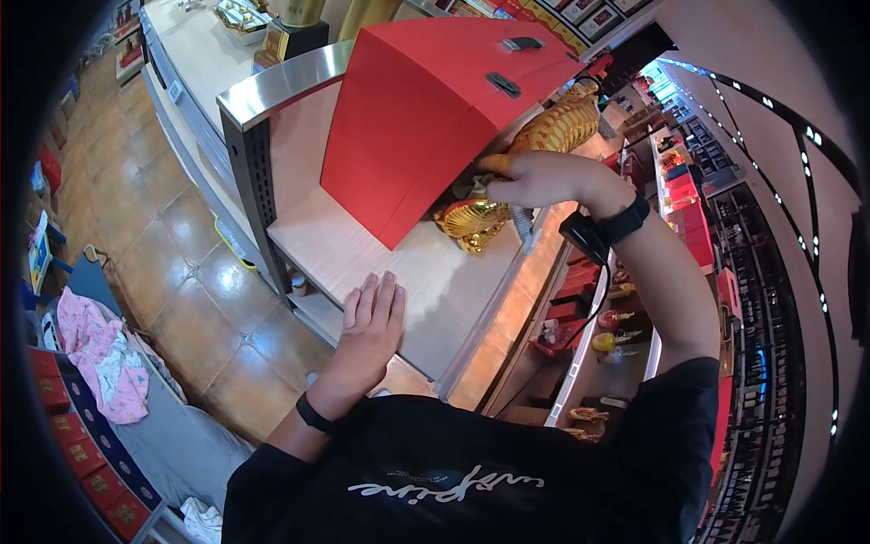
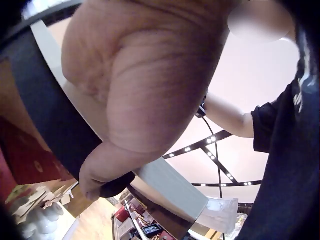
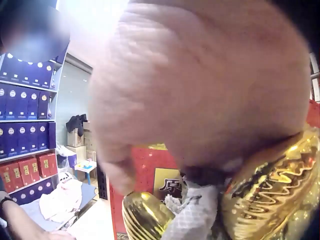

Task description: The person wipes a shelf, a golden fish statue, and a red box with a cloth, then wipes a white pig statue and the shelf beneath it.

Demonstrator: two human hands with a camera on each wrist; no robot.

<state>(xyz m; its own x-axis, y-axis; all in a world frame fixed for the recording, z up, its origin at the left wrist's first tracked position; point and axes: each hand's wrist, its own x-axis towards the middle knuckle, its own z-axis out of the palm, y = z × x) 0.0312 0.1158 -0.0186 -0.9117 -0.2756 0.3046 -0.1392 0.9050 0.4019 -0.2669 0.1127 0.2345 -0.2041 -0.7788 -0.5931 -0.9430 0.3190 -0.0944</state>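
Note:
My left hand lies flat on the edge of the pale counter top, fingers straight and holding nothing. My right hand reaches over a shiny gold ornament with a ridged, fan-like surface. Below that palm, in the right wrist view, a whitish-grey cloth bunches between two curved gold parts, its upper end in my fingers. The fingertips are mostly hidden behind the palm. Beside the ornament stands a large red box, close to my right fingers.
A metal-topped panel borders the counter's left side, behind the red box. Right of the counter, lower shelves hold several small goods. A cable hangs from my right wrist. Tiled floor lies to the left.

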